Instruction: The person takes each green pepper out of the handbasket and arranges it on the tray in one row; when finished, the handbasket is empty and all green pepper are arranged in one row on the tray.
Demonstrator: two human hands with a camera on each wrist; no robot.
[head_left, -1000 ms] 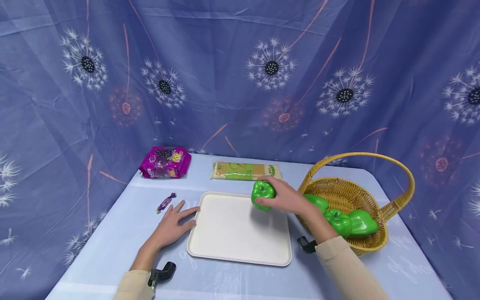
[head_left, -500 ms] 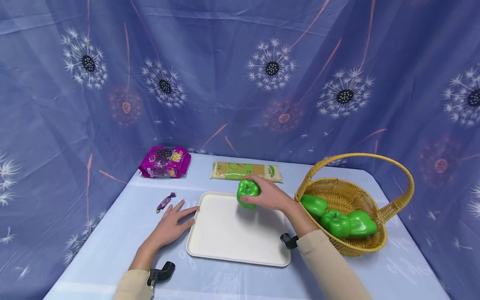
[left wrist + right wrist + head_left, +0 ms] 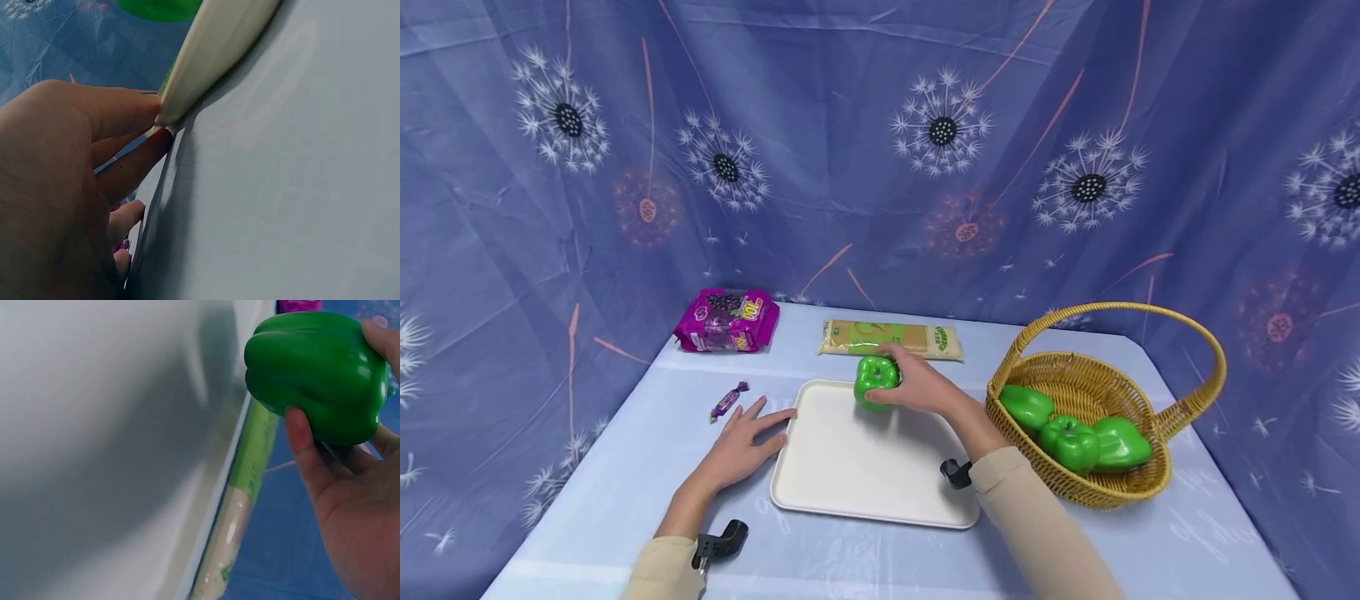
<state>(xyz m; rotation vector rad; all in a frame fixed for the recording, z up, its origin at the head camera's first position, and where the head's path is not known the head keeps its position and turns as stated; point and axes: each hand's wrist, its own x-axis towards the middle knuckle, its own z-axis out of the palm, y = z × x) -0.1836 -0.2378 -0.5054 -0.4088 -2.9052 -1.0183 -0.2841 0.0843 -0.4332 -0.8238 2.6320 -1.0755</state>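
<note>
Basket (image 3: 1093,493), three o'clock from the tray (image 3: 865,471), holds three green vegetables (image 3: 1071,444); the right hand (image 3: 917,385) grips a pepper (image 3: 874,379) above the tray at twelve; the spread left hand (image 3: 737,450) touches its ten-o'clock rim.

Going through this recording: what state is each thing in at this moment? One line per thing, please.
Green bell pepper: gripped, over the tray's far side
Right hand: holding the pepper
Left hand: fingers touching the tray's left edge
Tray: flat on the table
Basket: upright, containing three green vegetables
Candy: wrapped
Purple package: appears closed
Long packet: lying flat
</note>
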